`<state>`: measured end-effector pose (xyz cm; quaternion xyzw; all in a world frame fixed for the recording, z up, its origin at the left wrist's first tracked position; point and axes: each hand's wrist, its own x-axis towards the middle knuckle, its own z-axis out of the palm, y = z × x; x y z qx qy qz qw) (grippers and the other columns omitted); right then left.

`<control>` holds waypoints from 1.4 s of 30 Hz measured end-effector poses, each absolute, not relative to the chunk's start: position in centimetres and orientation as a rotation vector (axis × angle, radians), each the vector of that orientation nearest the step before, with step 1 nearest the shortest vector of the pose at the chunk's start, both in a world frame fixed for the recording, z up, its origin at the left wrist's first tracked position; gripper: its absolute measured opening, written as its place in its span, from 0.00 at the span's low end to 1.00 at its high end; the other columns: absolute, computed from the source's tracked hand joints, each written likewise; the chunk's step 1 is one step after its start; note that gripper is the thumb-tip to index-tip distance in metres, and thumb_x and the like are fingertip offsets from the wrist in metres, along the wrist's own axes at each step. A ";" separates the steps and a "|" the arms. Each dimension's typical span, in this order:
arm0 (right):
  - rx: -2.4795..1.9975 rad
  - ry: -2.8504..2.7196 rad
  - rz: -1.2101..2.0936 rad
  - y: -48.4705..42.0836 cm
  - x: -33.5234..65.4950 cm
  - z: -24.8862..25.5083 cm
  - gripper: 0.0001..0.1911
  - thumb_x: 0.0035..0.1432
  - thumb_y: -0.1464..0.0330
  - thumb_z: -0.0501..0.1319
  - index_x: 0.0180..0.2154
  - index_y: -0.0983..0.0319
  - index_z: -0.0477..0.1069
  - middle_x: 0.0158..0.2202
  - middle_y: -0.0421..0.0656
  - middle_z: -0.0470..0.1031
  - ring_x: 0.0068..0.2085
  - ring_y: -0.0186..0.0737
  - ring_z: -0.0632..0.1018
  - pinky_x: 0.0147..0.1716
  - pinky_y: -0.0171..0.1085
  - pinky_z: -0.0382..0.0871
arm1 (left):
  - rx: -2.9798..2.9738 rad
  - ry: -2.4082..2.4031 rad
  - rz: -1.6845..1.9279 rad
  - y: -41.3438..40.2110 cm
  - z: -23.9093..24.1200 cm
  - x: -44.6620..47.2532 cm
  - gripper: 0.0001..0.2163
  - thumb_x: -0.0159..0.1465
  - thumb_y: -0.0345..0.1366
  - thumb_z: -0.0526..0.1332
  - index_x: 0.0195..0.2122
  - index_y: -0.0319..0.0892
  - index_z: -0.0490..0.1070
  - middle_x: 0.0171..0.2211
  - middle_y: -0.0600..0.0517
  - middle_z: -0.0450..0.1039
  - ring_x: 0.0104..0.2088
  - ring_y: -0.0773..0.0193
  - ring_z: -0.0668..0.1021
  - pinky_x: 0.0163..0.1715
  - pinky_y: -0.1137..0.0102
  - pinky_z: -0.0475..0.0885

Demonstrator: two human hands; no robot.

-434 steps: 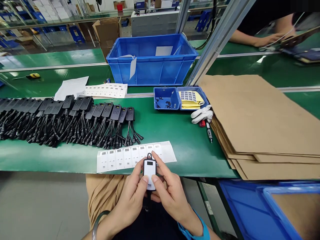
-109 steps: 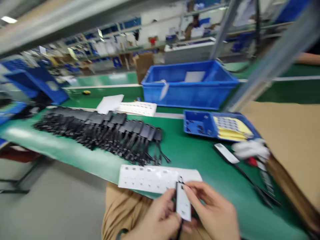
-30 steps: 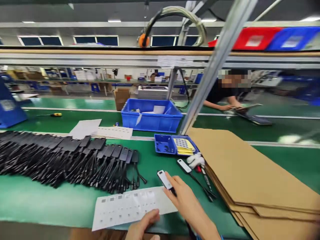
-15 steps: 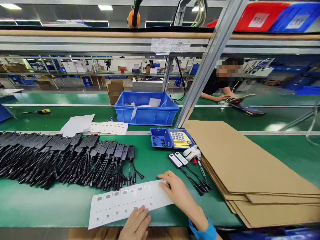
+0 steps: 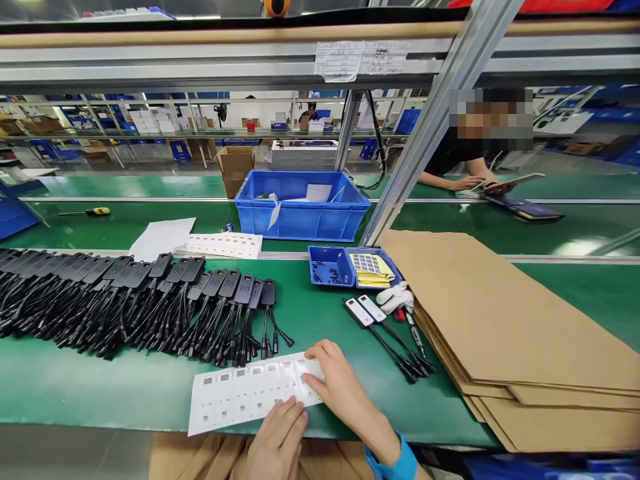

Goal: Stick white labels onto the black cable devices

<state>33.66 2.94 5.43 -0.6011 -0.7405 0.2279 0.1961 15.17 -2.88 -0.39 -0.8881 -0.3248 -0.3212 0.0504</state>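
Note:
A white sheet of stickers (image 5: pixel 235 399) with rows of small grey and black prints lies slanted at the table's front edge. My left hand (image 5: pixel 280 437) rests on its lower edge, fingers stretched out side by side; the thumb is hidden. At the sheet's right end is my right hand (image 5: pixel 335 383), with a blue band on the wrist. Its thumb touches the sheet, and its forefinger is apart from the thumb near the top edge. Beyond it lie two black cabled modules (image 5: pixel 365 311) with white labels. A long row of similar black modules (image 5: pixel 230 285) fills the left side.
A stack of cardboard sheets (image 5: pixel 500 313) covers the right side. Behind are a small blue case (image 5: pixel 330 257), a white glove (image 5: pixel 395 297), a large blue bin (image 5: pixel 300 217) and papers (image 5: pixel 163 238). A metal post (image 5: pixel 425 140) slants upward. Another person (image 5: pixel 450 160) leans over the far bench.
My right hand has moved left along the sheet, and its thumb and forefinger are closer together. My left hand stays on the lower edge. The view has tilted down.

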 end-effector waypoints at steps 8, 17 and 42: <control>-1.671 -2.066 0.658 3.1 33.8 6.2 0.10 0.51 0.78 0.62 0.35 0.61 0.66 0.39 0.45 0.70 0.43 0.47 0.72 0.43 0.43 0.70 | -2.729 -1.071 -0.961 -3.1 0.8 15.5 0.16 0.66 0.23 0.46 0.49 0.36 0.70 0.45 0.46 0.78 0.49 0.63 0.77 0.51 0.69 0.74; -1.369 -1.960 0.585 2.6 34.3 3.7 0.07 0.60 0.77 0.54 0.32 0.59 0.65 0.31 0.41 0.72 0.32 0.41 0.73 0.31 0.38 0.67 | -2.864 -1.157 -0.989 -3.4 1.4 15.5 0.19 0.63 0.22 0.49 0.54 0.37 0.66 0.49 0.44 0.75 0.53 0.61 0.75 0.54 0.66 0.72; -1.076 -0.961 1.014 -0.6 38.9 5.3 0.10 0.56 0.60 0.67 0.32 0.59 0.71 0.33 0.40 0.67 0.27 0.33 0.67 0.27 0.32 0.64 | -2.382 -2.232 -0.374 11.2 7.9 18.1 0.13 0.64 0.23 0.50 0.48 0.36 0.67 0.32 0.41 0.76 0.34 0.49 0.80 0.32 0.62 0.71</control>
